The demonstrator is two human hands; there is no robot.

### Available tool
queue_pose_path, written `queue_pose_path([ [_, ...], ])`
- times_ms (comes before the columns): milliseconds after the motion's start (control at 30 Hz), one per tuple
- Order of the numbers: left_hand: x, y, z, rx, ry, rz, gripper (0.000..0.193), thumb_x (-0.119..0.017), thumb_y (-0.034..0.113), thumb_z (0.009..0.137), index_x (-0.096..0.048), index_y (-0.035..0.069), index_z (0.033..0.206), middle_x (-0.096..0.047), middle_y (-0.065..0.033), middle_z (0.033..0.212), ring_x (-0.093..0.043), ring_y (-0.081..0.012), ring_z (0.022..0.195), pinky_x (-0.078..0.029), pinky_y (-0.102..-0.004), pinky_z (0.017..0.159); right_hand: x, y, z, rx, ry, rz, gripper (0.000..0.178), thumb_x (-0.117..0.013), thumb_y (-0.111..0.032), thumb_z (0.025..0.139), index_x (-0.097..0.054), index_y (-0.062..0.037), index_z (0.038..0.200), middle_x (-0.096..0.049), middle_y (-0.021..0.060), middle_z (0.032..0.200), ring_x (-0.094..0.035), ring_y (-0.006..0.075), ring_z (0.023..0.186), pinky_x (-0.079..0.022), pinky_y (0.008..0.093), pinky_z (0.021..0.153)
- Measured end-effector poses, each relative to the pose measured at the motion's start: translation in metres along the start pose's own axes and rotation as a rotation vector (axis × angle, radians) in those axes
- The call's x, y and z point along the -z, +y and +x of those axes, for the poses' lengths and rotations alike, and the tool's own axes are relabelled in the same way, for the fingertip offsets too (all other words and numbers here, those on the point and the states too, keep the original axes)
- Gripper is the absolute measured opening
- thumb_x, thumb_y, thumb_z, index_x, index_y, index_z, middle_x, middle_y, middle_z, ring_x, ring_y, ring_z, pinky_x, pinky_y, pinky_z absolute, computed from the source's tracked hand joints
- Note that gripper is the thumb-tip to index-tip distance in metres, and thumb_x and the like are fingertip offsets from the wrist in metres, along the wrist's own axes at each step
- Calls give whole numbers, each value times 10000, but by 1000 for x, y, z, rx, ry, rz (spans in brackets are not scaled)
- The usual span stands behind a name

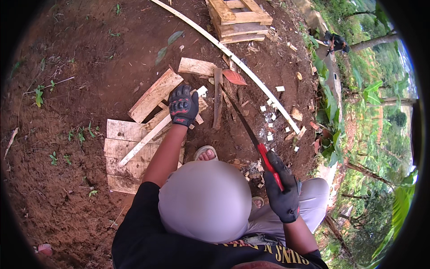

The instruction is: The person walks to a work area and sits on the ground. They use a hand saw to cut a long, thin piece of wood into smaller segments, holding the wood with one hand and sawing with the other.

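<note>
My left hand [182, 106], in a black glove with red trim, is closed over a pale, narrow wooden strip [145, 144]. The strip slants across short wood pieces, its short end [202, 91] showing past my fingers; the glove hides the part beneath it. My right hand [281, 188], also gloved, grips a hand saw by its red handle [270, 166]. The dark saw blade [244, 120] points up and left, its tip near a dark upright piece of wood [217, 98], apart from the strip.
Wide boards [130, 154] lie at the left, with a thick block [156, 95] beyond them. A long pale strip [251, 74] crosses the dirt past small offcuts [270, 136]. Stacked wooden frames [242, 22] stand at the back. Another person [337, 43] is far right, by plants.
</note>
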State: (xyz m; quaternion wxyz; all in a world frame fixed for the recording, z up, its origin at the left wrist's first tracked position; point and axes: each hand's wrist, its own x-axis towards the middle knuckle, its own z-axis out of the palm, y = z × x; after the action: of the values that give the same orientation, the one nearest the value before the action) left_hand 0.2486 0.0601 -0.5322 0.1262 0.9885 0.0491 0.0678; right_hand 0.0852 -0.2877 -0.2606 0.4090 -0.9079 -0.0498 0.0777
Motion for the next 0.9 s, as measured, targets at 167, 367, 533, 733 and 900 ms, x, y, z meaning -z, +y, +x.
queue_pose_path([
  [167,3,1,-5,-141,100,-48,436,-726,363,999,-691,63,1314,-674,-179,1407,-631,-394,1294,-485,-564,1104,-13,-5,16,26,-4,108,531,-738,-75,1004,-652,-98,1528,-764,197,1377,-816,340,1087,-636,417,930],
  [367,5,-5,-17,-186,7,-84,403,-741,327,1003,-686,67,1306,-657,-163,1450,-612,-389,1340,-480,-545,1139,-18,-11,20,28,-75,106,551,-766,-101,988,-653,-98,1527,-767,204,1353,-816,352,1072,-636,419,914],
  [533,16,-6,-16,-276,-70,-29,384,-733,320,1009,-688,70,1297,-635,-165,1487,-610,-389,1356,-483,-546,1146,-5,-11,13,-3,-137,120,534,-764,-107,987,-662,-76,1510,-763,223,1341,-804,374,1102,-633,435,917],
  [733,10,-9,-16,-341,-16,-6,392,-734,316,1007,-680,69,1306,-621,-184,1505,-601,-397,1369,-473,-552,1156,-8,-8,13,-26,-153,173,496,-743,-79,995,-678,-67,1486,-752,234,1373,-788,399,1163,-626,448,966],
  [900,14,-14,-17,-383,-85,41,417,-703,361,1025,-684,78,1331,-590,-180,1568,-582,-373,1410,-429,-552,1193,-13,-6,16,60,-112,175,493,-740,-74,995,-681,-73,1484,-760,228,1356,-793,386,1154,-630,447,941],
])
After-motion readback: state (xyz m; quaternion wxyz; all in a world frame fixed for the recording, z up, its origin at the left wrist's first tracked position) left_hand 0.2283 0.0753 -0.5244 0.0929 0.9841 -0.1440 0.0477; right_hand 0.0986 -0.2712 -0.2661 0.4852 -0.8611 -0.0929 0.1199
